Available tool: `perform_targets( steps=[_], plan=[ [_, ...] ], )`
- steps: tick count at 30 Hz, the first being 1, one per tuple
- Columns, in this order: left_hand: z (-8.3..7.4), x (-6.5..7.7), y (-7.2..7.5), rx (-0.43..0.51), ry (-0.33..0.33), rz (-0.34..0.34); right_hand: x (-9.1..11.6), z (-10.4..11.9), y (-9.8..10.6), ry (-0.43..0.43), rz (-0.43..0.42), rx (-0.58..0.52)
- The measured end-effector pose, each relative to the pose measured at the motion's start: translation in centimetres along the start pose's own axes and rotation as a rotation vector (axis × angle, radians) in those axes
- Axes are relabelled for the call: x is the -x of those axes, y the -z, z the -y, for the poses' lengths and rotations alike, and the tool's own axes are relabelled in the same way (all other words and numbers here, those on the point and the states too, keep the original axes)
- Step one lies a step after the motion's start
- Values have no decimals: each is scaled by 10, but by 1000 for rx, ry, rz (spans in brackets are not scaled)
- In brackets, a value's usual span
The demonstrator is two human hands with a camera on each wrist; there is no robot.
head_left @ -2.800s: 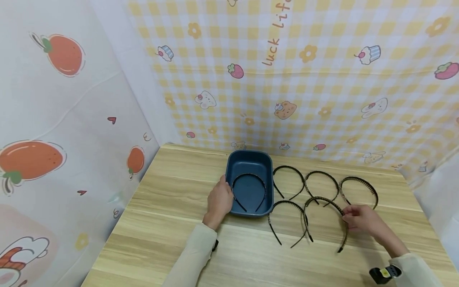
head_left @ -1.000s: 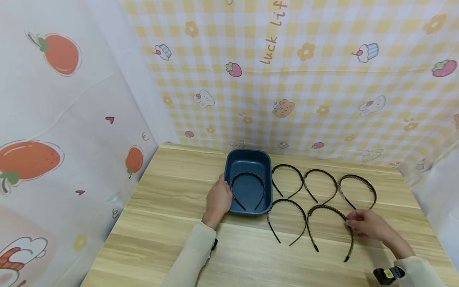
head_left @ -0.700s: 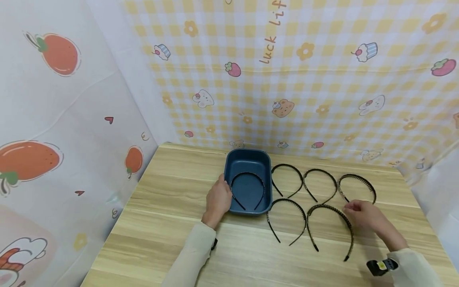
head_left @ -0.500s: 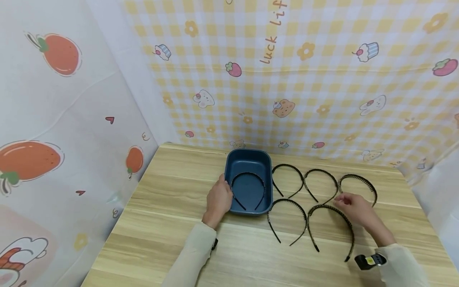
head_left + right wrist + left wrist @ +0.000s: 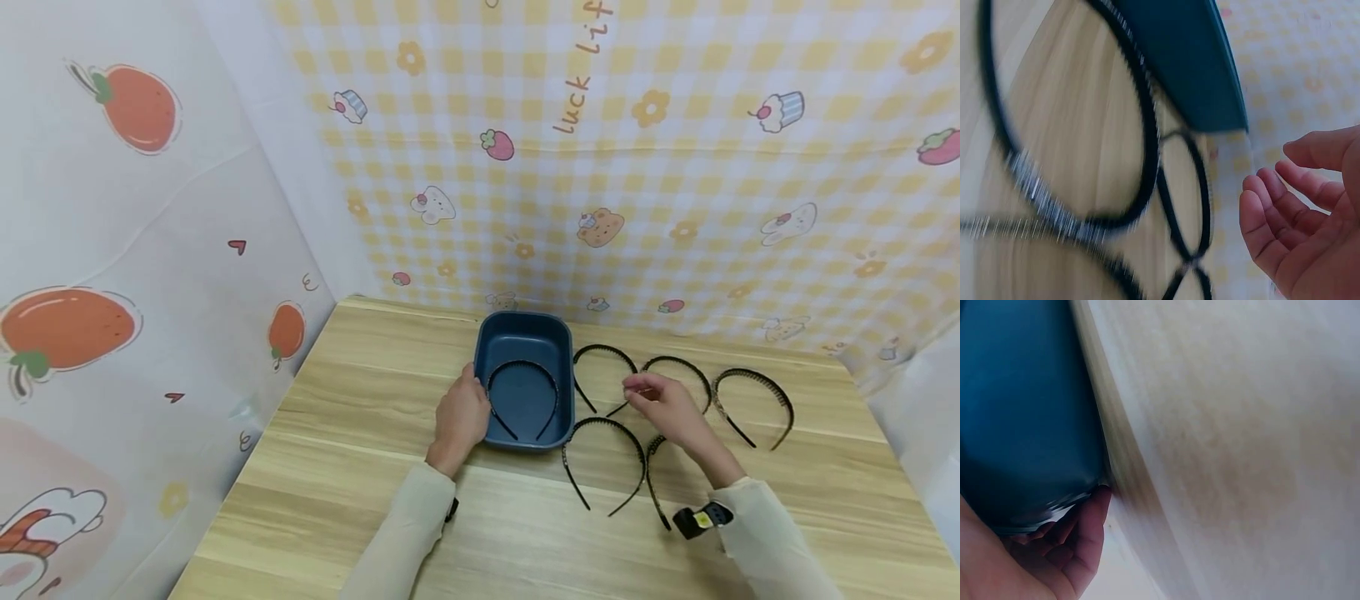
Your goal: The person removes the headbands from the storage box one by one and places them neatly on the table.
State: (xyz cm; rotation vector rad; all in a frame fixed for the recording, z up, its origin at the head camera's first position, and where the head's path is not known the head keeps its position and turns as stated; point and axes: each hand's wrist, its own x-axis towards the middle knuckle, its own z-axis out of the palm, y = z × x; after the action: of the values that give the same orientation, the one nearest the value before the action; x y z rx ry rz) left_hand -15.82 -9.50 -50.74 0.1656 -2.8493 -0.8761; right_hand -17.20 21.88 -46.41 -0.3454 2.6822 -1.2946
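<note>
A dark blue plastic box (image 5: 525,348) stands at the middle of the table. My left hand (image 5: 459,417) holds its left wall; in the left wrist view the fingers (image 5: 1088,544) curl at the box's edge. One black toothed headband (image 5: 557,392) lies inside. Over the back row of headbands is my right hand (image 5: 663,404), loosely bent and holding nothing, as the right wrist view confirms. Below it are a left headband (image 5: 603,347), a middle one (image 5: 678,360) and a right one (image 5: 757,374). In front lie another headband (image 5: 603,420) and one (image 5: 654,483) partly hidden by my right forearm.
The light wooden table (image 5: 360,400) meets a yellow checked cloth (image 5: 540,192) along its back edge. A white printed cloth (image 5: 187,333) hangs on the left. Neighbouring headbands lie close together, right beside the box.
My right hand lowered the front right headband onto the table, let go of it, then moved left over the back row. The left hand has stayed on the box.
</note>
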Motion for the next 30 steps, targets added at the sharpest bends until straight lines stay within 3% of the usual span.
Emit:
perform_targets(
  steps=[18, 30],
  plan=[
    [-2, 0, 0, -2, 11, 23, -28, 58, -54, 101, 47, -38],
    [-1, 1, 2, 11, 4, 10, -49, 78, -72, 2, 161, -30]
  ],
)
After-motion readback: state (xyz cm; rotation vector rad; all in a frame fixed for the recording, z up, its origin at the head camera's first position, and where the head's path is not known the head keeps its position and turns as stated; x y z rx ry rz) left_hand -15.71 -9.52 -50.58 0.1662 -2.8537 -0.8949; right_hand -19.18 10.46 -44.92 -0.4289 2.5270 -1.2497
